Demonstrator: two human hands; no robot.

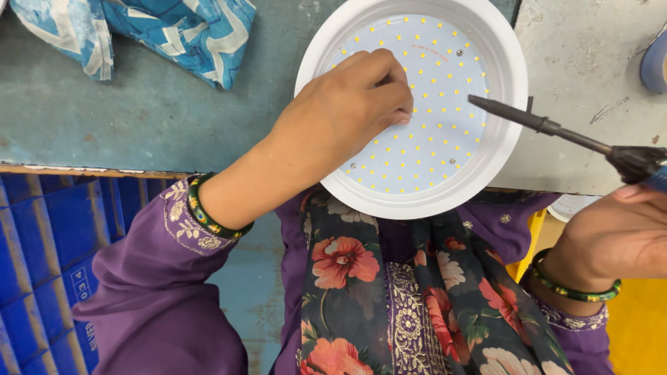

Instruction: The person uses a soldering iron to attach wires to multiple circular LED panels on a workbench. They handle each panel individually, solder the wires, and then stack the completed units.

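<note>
Lamp: the round white light fitting lies face up on the grey-green workbench, its near rim hanging just over the bench edge above my lap.
Board: inside the white rim sits a flat pale disc dotted with rows of tiny yellow chips, plus a few small screws near its edge.
Left hand: my left hand is down on the disc, fingers curled in and the tips pinched together against the board near its middle; I cannot tell if anything small is between them.
Right hand: my right hand is off to the side, below the bench edge, closed round the grip of a soldering iron.
Iron: its dark shaft slants up and across, the tip hovering over the far right part of the disc, just beside my left fingertips but apart from them.
Wrists: green bangles on both, purple sleeves.
Lap: dark floral scarf runs down the middle.
Bench, far left: a crumpled blue and white cloth.
Below left: a blue plastic crate.
Far right: a blue roll of tape, cut off by the edge.
</note>
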